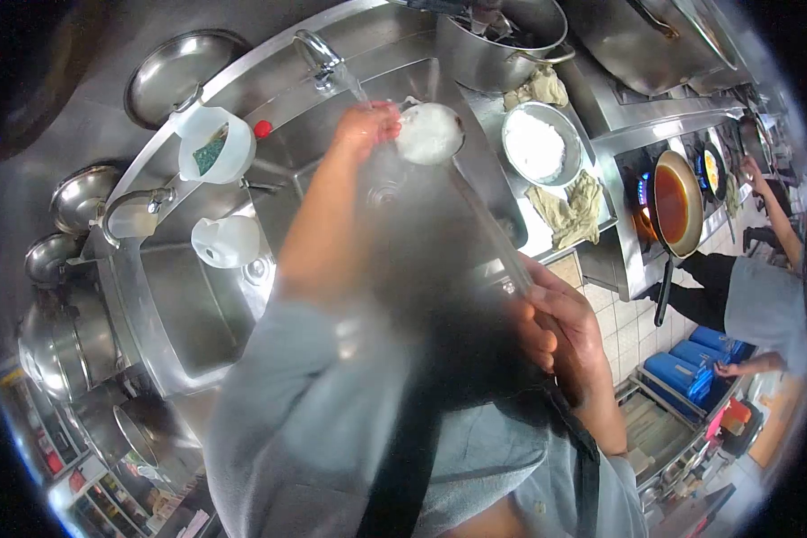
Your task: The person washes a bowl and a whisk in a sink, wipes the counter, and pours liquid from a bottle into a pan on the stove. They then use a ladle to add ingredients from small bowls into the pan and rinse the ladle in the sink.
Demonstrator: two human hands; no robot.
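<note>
A long-handled round ladle [429,134] is over the sink, its bowl looking whitish and wet. My left hand [367,127] has its fingers curled at the left rim of the bowl, just below the faucet [319,56], from which water runs. Lower right, my right hand [560,318] is wrapped round the far end of the long handle [490,224]. A blurred grey patch hides part of the sink between my arms.
Right of the sink, a metal bowl of white stuff [535,145] sits between cloths [569,212]. A pan of red-brown sauce [675,204] is on the stove. Two white plastic containers [226,242] are at the left. Another person [766,296] stands at far right.
</note>
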